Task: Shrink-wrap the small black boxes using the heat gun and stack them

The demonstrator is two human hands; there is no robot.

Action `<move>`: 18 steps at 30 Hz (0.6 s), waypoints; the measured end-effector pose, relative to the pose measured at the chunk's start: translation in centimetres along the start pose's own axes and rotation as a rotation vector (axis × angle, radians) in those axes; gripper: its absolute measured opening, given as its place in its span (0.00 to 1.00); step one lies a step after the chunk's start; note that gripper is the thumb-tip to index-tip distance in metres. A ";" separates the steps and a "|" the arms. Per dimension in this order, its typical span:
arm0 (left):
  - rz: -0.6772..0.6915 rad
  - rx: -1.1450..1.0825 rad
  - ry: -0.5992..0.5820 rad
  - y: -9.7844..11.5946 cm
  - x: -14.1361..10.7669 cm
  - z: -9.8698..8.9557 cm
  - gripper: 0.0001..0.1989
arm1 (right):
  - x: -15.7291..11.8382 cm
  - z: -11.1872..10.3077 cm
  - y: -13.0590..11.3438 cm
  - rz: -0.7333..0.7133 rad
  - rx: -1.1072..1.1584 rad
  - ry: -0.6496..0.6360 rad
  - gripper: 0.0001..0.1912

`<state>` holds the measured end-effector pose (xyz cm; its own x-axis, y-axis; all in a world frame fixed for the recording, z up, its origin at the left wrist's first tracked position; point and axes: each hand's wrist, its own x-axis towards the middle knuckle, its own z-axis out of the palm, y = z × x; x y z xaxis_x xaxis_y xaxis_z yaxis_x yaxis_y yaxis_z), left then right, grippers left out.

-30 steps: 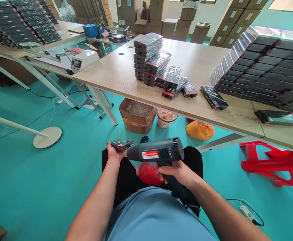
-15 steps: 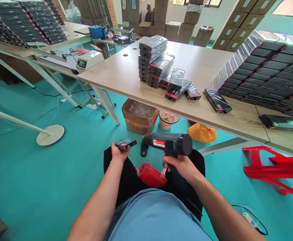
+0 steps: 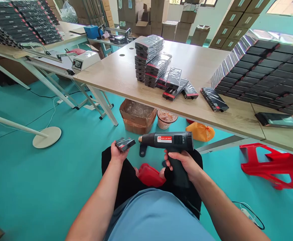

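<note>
A seated person in a blue shirt [image 3: 154,217] and black trousers [image 3: 120,177] works in a room stacked with cartons, the left grip [image 3: 118,153] closed around the near end of a flat black box [image 3: 125,144]. The right grip [image 3: 184,162] is clenched on the handle of a dark heat gun [image 3: 170,140], its label reading "HUA LAI SHI." The gun's barrel points toward the left grip, its metal nozzle [image 3: 140,138] just beside the box, without touching it.

Beyond both grips, a pale wood desk [image 3: 111,70] carries stacked film-wrapped boxes [image 3: 151,60], with several more lying loosely at their foot. One wrapped box [image 3: 214,99] lies apart near the desk's edge, beyond the right grip and to its right, in front of a large block of black boxes [image 3: 264,73].

On the floor beyond the left grip stands an open carton [image 3: 137,120] holding clear plastic, a basket [image 3: 163,123] beside it. An orange bag [image 3: 201,131] rests beyond the right grip; well to that grip's right is a red plastic stool [image 3: 269,167].
</note>
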<state>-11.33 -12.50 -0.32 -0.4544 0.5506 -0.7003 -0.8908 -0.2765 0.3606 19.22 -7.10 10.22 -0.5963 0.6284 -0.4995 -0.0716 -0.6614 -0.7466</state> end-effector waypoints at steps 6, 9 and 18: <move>0.042 0.006 0.030 0.3 0.6 -0.4 0.20 | -0.9 0.0 -0.4 0.013 0.009 0.001 0.16; 0.044 0.035 0.044 -0.1 0.6 -0.2 0.21 | -0.8 1.2 -0.1 0.014 0.006 -0.034 0.18; 0.006 0.160 -0.142 1.5 0.2 -1.2 0.14 | -1.3 -0.8 -0.9 -0.013 -0.063 -0.026 0.17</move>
<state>-12.76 -13.77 -0.66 -0.4447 0.6578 -0.6079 -0.8705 -0.1578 0.4662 20.68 -7.04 11.22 -0.6165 0.6251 -0.4787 -0.0290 -0.6257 -0.7796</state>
